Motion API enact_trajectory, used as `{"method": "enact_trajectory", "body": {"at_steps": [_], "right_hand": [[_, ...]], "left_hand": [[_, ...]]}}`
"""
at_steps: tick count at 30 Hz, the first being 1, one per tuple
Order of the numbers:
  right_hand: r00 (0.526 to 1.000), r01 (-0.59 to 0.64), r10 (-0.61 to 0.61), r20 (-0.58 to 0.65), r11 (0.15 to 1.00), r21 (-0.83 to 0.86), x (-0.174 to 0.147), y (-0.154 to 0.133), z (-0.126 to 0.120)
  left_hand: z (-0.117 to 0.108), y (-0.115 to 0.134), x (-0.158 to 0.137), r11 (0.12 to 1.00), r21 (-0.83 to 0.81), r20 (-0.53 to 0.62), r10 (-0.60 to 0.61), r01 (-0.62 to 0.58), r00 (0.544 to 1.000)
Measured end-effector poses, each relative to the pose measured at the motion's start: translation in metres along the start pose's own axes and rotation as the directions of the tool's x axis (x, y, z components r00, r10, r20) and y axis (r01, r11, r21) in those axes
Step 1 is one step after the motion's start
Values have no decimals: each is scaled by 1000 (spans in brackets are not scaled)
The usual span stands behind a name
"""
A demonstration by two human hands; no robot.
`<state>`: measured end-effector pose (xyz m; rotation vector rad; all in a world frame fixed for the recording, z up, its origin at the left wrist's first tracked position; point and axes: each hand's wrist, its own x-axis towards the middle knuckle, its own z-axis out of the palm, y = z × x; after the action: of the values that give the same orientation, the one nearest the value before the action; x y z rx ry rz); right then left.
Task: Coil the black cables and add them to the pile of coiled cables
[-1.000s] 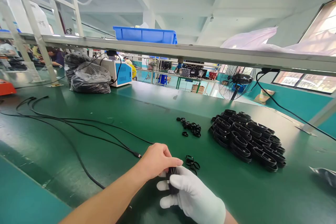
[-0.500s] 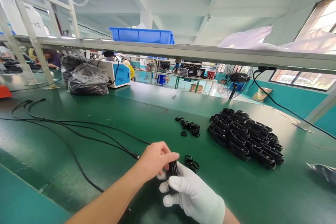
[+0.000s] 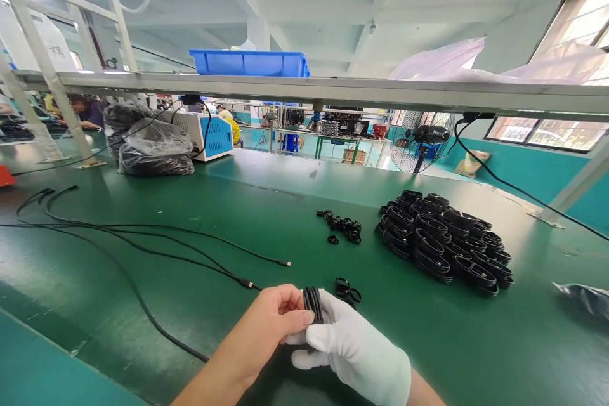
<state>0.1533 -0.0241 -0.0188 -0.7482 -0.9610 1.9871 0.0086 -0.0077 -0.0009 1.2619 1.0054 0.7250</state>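
My bare left hand [image 3: 280, 320] and my white-gloved right hand [image 3: 342, 339] meet near the front of the green table. Between them is a black cable wound into a small coil [image 3: 313, 306]. The right hand's fingers wrap round the coil from the right, while my left thumb and fingers pinch its left side. Its lower part is hidden by the glove. Just beyond the glove lie a few black cable-tie loops [image 3: 347, 290]. Loose black cables [image 3: 181, 247] stretch out to the left, with USB-like plugs [image 3: 246, 283] pointing toward my hands.
A large pile of coiled black cables [image 3: 442, 241] sits to the right. More small black loops [image 3: 340, 226] lie mid-table. At the back left are a plastic-bagged bundle [image 3: 155, 149] and a blue-white machine [image 3: 216, 136]. A shelf overhead carries a blue bin [image 3: 250, 63].
My left hand has moved down and right from the coil's top to its side, uncovering a cable plug on the table. The camera view has shifted slightly.
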Motion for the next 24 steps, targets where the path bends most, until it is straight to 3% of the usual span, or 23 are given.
{"method": "enact_trajectory", "body": {"at_steps": [3,6,9,11,12,17,21,24], "right_hand": [[999,15,-16,-40,1000,-17,1,2,-1],[999,31,-32,8,999,21,1,4,-2],[999,10,-12,41,999,52,-1,3,-3],[999,-4,1,38,998,67,-1,3,-2],[999,-10,8,32,998,60,-1,2,-2],[1000,-6,6,-6,999,-51,0,2,3],[1000,1,-1,26,1000,-9,2,6,1],[1000,21,-21,3,1000,-18,4,8,-1]], "left_hand": [[-1,-4,1,999,-34,31,15,-14,999],[-4,-2,3,1000,3,69,20,-20,997],[-5,2,3,967,250,-87,77,-53,993],[-4,2,1,884,449,-218,245,-126,945],[-3,0,0,833,526,-229,335,-173,914],[6,-14,-2,631,724,-161,548,-279,821],[9,-21,1,613,722,-210,635,-319,743],[9,-21,3,622,708,-202,632,-334,748]]}}
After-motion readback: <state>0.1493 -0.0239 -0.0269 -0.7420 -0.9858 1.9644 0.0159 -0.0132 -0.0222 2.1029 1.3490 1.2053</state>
